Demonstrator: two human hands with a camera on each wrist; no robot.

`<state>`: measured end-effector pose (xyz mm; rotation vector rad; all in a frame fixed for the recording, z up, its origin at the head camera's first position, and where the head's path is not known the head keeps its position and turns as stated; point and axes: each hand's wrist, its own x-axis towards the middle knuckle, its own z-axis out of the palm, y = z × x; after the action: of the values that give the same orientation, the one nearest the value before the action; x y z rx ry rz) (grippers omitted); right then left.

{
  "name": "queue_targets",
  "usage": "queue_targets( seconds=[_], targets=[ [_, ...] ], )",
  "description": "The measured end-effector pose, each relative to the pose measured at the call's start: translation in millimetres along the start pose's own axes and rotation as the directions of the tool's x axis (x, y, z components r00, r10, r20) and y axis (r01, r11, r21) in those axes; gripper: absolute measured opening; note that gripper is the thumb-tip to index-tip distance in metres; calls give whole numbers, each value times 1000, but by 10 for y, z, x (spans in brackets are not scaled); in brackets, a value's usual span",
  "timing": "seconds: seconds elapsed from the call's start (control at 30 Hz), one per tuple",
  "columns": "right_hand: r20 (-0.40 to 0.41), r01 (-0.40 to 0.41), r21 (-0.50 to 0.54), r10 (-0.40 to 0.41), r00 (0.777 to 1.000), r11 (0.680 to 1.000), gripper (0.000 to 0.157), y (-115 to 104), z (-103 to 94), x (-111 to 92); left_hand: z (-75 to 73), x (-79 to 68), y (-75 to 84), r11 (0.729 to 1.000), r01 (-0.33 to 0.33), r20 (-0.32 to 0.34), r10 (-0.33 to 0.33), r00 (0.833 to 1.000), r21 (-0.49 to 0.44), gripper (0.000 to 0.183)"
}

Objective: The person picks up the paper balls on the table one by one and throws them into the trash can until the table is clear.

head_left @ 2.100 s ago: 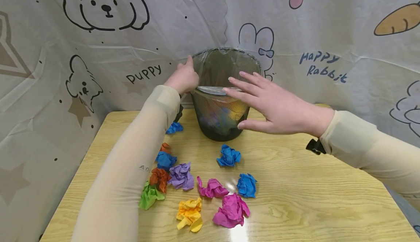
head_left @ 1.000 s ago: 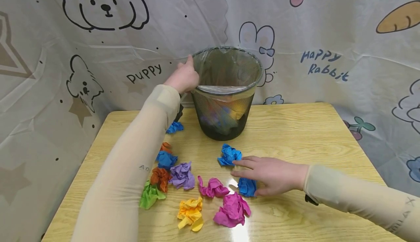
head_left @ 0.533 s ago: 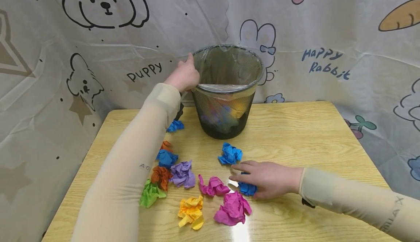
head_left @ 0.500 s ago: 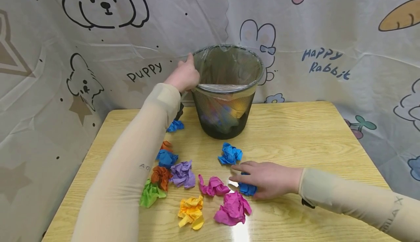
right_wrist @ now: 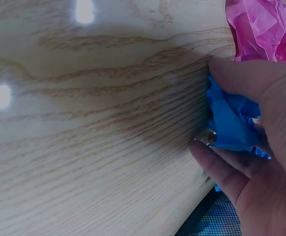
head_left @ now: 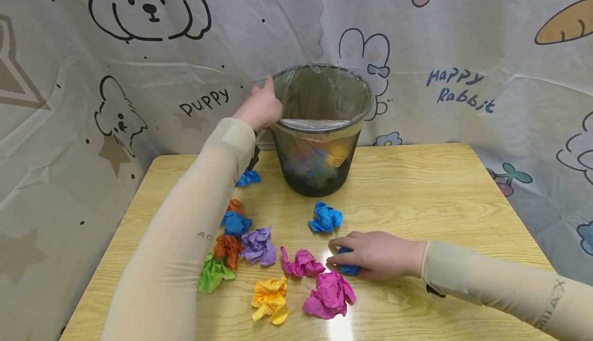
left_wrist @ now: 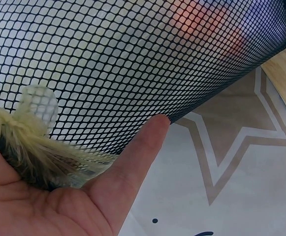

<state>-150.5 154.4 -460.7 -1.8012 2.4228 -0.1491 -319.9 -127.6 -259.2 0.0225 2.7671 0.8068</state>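
A black mesh wastebasket (head_left: pixel 317 161) with a clear plastic liner stands at the back of the table, colored paper showing through its side. My left hand (head_left: pixel 260 107) grips its left rim; in the left wrist view the thumb (left_wrist: pixel 138 157) lies along the outer mesh, beside the bunched liner (left_wrist: pixel 39 142). On the table, my right hand (head_left: pixel 377 255) holds a crumpled blue paper ball (head_left: pixel 348 264), partly hidden under the fingers. The right wrist view shows thumb and fingers round this blue paper (right_wrist: pixel 234 118). Another blue paper ball (head_left: pixel 326 217) lies just beyond that hand.
Magenta balls (head_left: pixel 330 294), a yellow one (head_left: pixel 270 300), a purple one (head_left: pixel 259 247) and a green one (head_left: pixel 214 273) lie in front. Orange (head_left: pixel 228 251) and blue (head_left: pixel 236 223) balls sit beside the left sleeve. A printed curtain (head_left: pixel 463 37) hangs behind the table (head_left: pixel 431 197).
My right hand has come down from in front of the basket to the table and closed its fingers around the blue paper ball. The left hand stays on the rim.
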Motion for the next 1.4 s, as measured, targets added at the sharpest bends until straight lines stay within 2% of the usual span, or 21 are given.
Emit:
queue_targets(
  seconds=[0.17,0.37,0.53,1.07,1.4],
  targets=[
    [-1,-2,-20,2,1000,1000,48,1,21,-4,14,17,-10,1000,7,-5,-7,1000,4,80],
    [-58,36,-41,-38,998,999,32,21,60,0,10,22,-31,1000,6,-4,-6,1000,14,79],
    [-72,33,-40,-36,997,999,21,31,55,9,0,24,-27,1000,-2,-8,2,1000,16,79],
    [-88,28,-27,-30,996,999,18,42,16,-30,-3,5,-2,1000,-5,-7,5,1000,10,78],
    [-136,21,-41,-27,990,999,24,49,-174,-65,8,24,-10,1000,9,-5,-9,1000,-1,79]
  ],
)
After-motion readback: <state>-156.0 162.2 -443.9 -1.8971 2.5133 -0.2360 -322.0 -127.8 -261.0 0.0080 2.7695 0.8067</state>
